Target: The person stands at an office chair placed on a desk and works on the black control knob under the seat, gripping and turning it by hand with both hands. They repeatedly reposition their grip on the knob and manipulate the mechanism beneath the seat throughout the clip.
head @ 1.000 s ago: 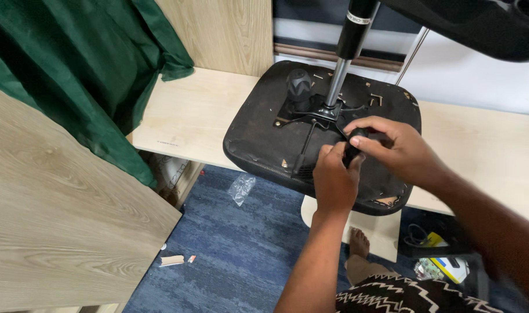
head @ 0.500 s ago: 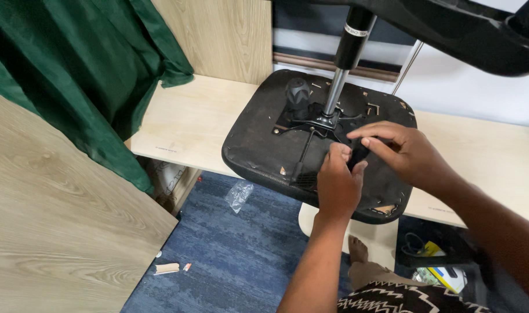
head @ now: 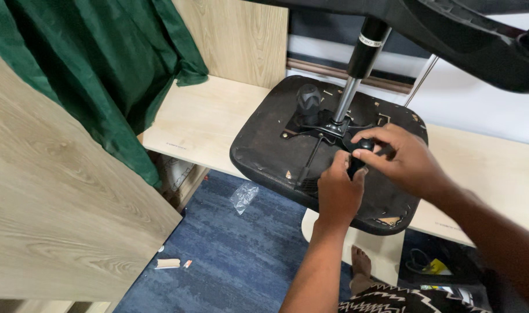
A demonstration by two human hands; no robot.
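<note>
- An upturned black chair seat (head: pixel 276 150) is laid on the pale wooden table (head: pixel 206 122), partly overhanging its front edge.
- A small black knob (head: pixel 360 155) beside the metal post (head: pixel 346 99) is pinched by the left hand (head: pixel 338 194).
- The same knob is closed upon from above by the right hand (head: pixel 406 159).

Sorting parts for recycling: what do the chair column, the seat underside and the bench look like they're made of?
Column: looks like polished metal, bright and reflective, with a matte black sleeve above. Seat underside: black fabric or board, dull, scuffed and torn in spots; hard to tell which. Bench: pale wood-grain laminate, probably, smooth and matte.
</note>
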